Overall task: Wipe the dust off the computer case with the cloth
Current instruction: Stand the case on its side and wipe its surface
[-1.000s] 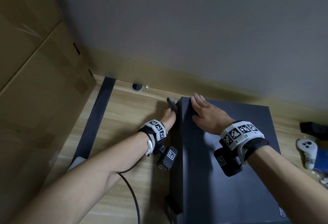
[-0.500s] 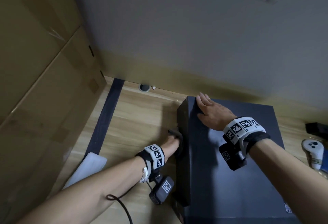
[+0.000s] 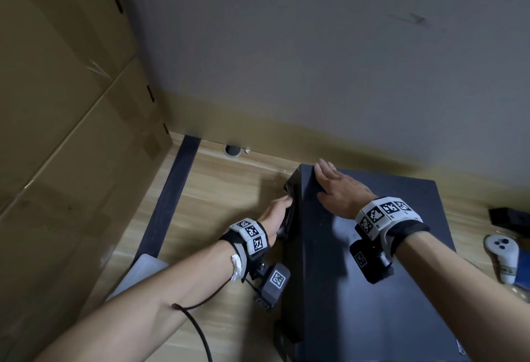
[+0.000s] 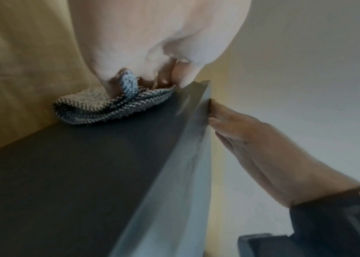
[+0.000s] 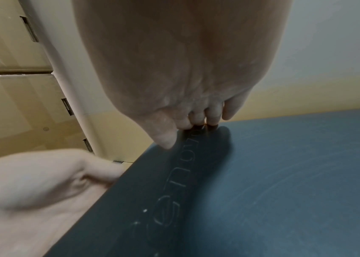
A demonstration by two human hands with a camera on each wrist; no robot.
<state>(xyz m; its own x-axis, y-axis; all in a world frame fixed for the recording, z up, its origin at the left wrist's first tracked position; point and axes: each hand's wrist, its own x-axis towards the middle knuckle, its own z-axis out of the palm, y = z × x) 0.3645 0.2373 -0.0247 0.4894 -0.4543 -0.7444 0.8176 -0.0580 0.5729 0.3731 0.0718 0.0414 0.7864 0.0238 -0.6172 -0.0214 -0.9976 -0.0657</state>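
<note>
A black computer case [image 3: 372,261] lies flat on the wooden surface. My left hand [image 3: 276,211] is at its left side wall and grips a folded grey-blue knitted cloth [image 4: 108,107], pressing it against the dark side panel [image 4: 75,173] near the far end. In the head view the cloth [image 3: 288,218] shows only as a dark fold between hand and case. My right hand [image 3: 335,186] lies flat on the case top [image 5: 284,173] by the far left corner, fingers straight and holding nothing. Faint streaks and embossed lettering show on the top.
Stacked cardboard boxes [image 3: 57,132] stand close on the left and a grey wall [image 3: 315,46] runs behind the case. A dark strip [image 3: 172,189] and a cable [image 3: 198,330] lie left of the case. A white controller [image 3: 503,255] and a black object [image 3: 507,218] sit to the right.
My left hand slid the cloth along the side wall toward me, then back toward the far end. The right hand stayed flat on the top near the far left corner.
</note>
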